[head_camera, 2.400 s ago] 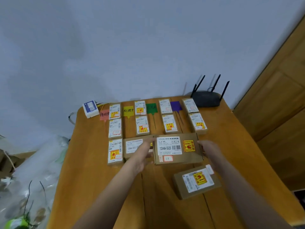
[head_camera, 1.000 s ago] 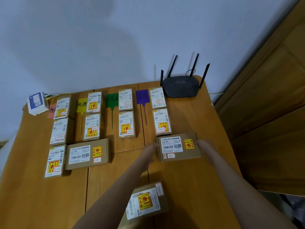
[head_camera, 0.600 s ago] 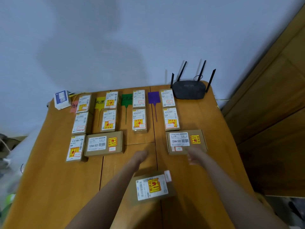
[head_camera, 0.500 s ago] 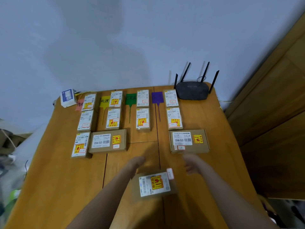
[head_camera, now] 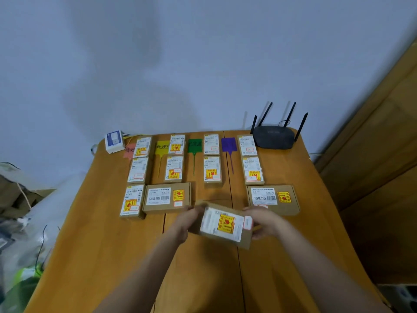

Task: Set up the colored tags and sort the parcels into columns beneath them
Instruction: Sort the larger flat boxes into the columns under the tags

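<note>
A brown parcel (head_camera: 223, 224), blurred and tilted, is being held above the table (head_camera: 94, 233) near its middle, label side up with a yellow sticker showing. Its left end is being gripped by the left hand (head_camera: 188, 219), fingers curled round the edge, and its right end is being grasped by the right hand (head_camera: 262, 220) in the same way. At about 12 o'clock from the held parcel, the two small parcels of the green column (head_camera: 211, 160) are lying in line, with the green tag (head_camera: 195, 146) just beside them at 11 o'clock. At 10 o'clock a wide parcel (head_camera: 167, 197) is lying flat under the yellow tag (head_camera: 163, 147), and a column of three small parcels (head_camera: 136, 175) is being shown further left, beside the pink tag (head_camera: 129, 150). At 2 o'clock another wide parcel (head_camera: 273, 198) is lying below two small ones, with the purple tag (head_camera: 228, 144) at 12 o'clock. A black router (head_camera: 274, 136) is standing at the table's far right corner, and a small white box (head_camera: 114, 141) at the far left corner. Bags and clutter (head_camera: 20, 222) are seen at 9 o'clock, off the table.
</note>
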Demonstrator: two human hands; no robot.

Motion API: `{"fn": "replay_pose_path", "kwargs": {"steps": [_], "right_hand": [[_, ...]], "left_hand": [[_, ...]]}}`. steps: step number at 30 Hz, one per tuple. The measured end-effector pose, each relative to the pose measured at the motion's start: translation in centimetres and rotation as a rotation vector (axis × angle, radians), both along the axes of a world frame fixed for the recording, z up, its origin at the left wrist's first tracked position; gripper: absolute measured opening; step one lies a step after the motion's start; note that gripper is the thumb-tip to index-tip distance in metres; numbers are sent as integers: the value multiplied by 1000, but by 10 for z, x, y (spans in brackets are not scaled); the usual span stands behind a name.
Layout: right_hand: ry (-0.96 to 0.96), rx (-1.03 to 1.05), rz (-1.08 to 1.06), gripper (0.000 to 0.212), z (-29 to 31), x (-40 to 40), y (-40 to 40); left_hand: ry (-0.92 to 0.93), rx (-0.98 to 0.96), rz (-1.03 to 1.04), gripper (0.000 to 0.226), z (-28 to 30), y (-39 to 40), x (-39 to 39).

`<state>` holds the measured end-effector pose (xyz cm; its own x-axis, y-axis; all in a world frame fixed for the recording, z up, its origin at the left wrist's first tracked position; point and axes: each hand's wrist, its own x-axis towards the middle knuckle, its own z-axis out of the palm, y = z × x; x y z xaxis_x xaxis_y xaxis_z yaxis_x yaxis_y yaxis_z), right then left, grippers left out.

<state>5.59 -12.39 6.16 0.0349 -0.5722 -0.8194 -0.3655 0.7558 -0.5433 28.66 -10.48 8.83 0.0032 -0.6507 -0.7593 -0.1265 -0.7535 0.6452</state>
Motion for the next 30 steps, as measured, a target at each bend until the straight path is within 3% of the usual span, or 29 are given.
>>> {"fn": "replay_pose_path", "kwargs": {"steps": [3, 8, 11, 14, 18, 20, 23, 26, 30], "right_hand": [[-111, -31, -80, 46, 27, 12, -8], [-320, -75, -186, 47, 57, 49, -1], [-317, -104, -133, 62, 65, 73, 4], [-241, -142, -30, 69, 76, 96, 8], [-48, -270, 40, 46, 88, 118, 6], [-11, -284, -6, 44, 84, 125, 1], [-134, -245, -159, 42, 77, 130, -1], [-251, -191, -235, 38, 76, 125, 2], [-345, -120, -337, 37, 67, 111, -1]], "left_hand": [[63, -110, 28, 55, 19, -13, 20], [153, -342, 120, 79, 36, -33, 58], [171, -425, 198, 92, 39, -40, 70], [183, -434, 191, 77, 39, -42, 71], [160, -429, 114, 65, 33, -33, 69], [107, -440, 37, 67, 32, -29, 70], [93, -407, -28, 57, 35, -33, 75], [160, -230, -35, 38, 39, -38, 85], [207, -92, 9, 38, 31, -39, 94]]}}
